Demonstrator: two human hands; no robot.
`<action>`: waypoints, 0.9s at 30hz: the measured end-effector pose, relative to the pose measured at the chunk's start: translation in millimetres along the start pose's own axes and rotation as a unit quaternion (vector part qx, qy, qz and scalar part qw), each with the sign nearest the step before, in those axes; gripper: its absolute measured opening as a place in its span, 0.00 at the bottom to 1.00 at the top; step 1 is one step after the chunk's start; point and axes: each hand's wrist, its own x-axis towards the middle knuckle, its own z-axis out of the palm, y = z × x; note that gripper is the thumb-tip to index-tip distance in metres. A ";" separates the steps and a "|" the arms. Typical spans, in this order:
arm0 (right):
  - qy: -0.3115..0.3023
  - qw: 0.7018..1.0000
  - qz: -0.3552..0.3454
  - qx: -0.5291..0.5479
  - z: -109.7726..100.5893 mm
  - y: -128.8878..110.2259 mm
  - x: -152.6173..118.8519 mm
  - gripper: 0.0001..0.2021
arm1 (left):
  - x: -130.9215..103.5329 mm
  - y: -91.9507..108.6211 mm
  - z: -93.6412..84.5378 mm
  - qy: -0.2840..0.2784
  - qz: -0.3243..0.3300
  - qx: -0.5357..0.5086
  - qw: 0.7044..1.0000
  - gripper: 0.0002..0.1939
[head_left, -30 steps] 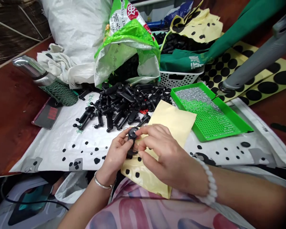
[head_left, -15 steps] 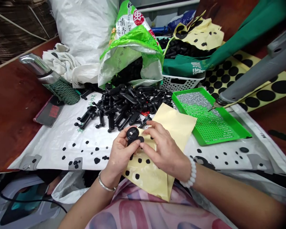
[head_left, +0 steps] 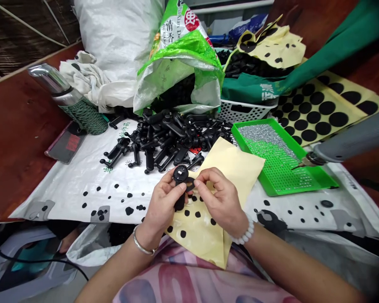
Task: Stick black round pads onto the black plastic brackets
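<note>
A black plastic part with a round, ridged head [head_left: 180, 173] is held in the left hand [head_left: 166, 195], with the fingers curled around it and the thumb pressed on it. A thin, flat black ring [head_left: 189, 184] is pinched by the fingertips of the right hand [head_left: 221, 195], just beside the round head. Whether the ring is also touched by the left thumb cannot be told for sure, as the spot is small and dark.

Under both hands, smooth, pale yellow paper [head_left: 205, 250] is spread, dotted with small, black, roundish bits [head_left: 187, 213]. Past the left hand, smooth black plastic arms with little ball ends [head_left: 173, 126] are heaped on a white sheet [head_left: 63, 191]. Off to the right of the right hand, a bright green plastic tray with many holes [head_left: 303, 189] is partly covered by tiny, shiny silver bits [head_left: 262, 134]. Over it, a thick grey tool with a thin metal tip [head_left: 344, 147] is seen. Well left of the left hand, a shiny metal bottle with a bumpy green cover [head_left: 88, 113] is set down, tilted in the view.
</note>
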 end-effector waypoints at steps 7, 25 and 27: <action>-0.033 0.996 0.041 0.073 -24.5 -12.1 11.8 0.04 | -2.7 1.9 -9.0 -0.019 -0.035 0.042 0.998 0.26; -0.111 0.968 0.174 0.140 -26.5 -10.5 30.3 0.07 | -6.2 4.4 -4.1 -0.074 -0.028 0.104 0.991 0.27; -0.106 0.970 0.173 0.132 -26.2 -9.5 29.8 0.07 | -5.9 5.0 -2.8 -0.072 -0.031 0.102 0.992 0.27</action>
